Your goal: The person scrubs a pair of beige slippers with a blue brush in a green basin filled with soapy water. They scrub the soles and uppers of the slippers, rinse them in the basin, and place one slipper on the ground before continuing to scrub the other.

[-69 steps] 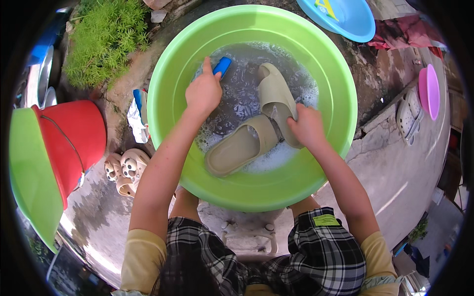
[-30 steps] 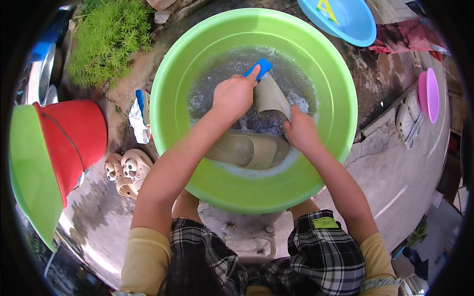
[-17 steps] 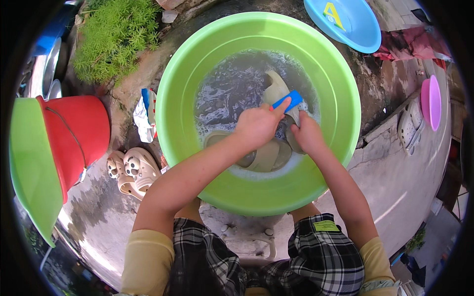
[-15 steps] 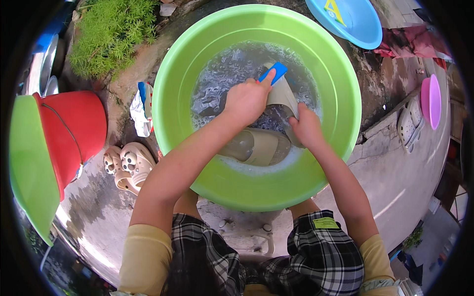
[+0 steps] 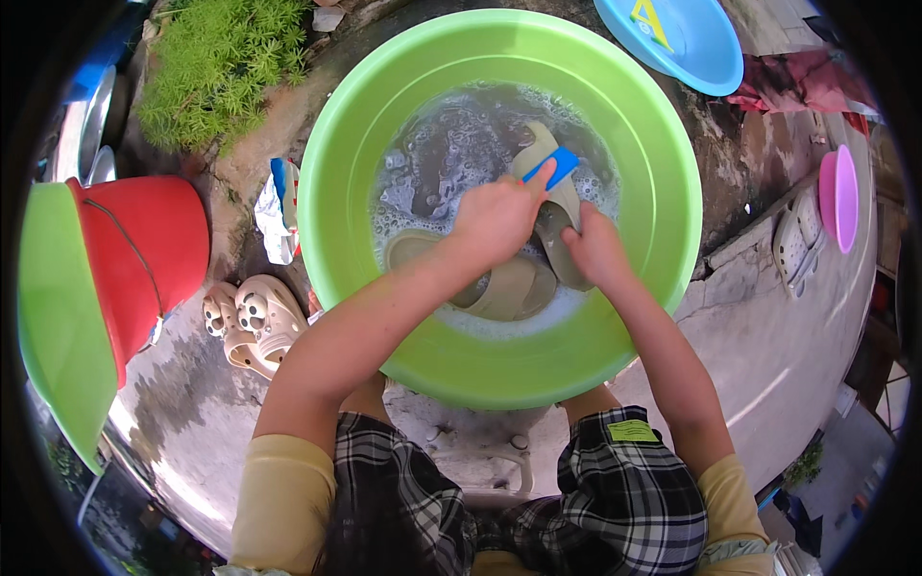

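My left hand (image 5: pixel 493 223) is closed round a blue scrub brush (image 5: pixel 559 165), pressing it against the strap of a beige slide slipper (image 5: pixel 557 235); the bristles are hidden. The slipper's near end is gripped by my right hand (image 5: pixel 596 248), fingers wrapped over its edge, so that it stands tilted above the water. A second beige slipper (image 5: pixel 517 288) lies in the sudsy water below my left wrist, partly covered by that forearm. Both are inside a large green basin (image 5: pixel 663 192) in front of my knees.
A red bucket (image 5: pixel 158 259) tips against a green tub (image 5: pixel 60 298) at left. Beige clogs (image 5: pixel 274 312) and a crumpled packet (image 5: pixel 279 216) sit beside the basin. A blue basin (image 5: pixel 687 43) is far right; a pink basin (image 5: pixel 843 197) and pale clogs (image 5: pixel 795 245) lie right.
My left hand has moved the brush a little to the right and nearer along the slipper strap. More of the lying slipper shows at its left end. My right hand keeps its grip.
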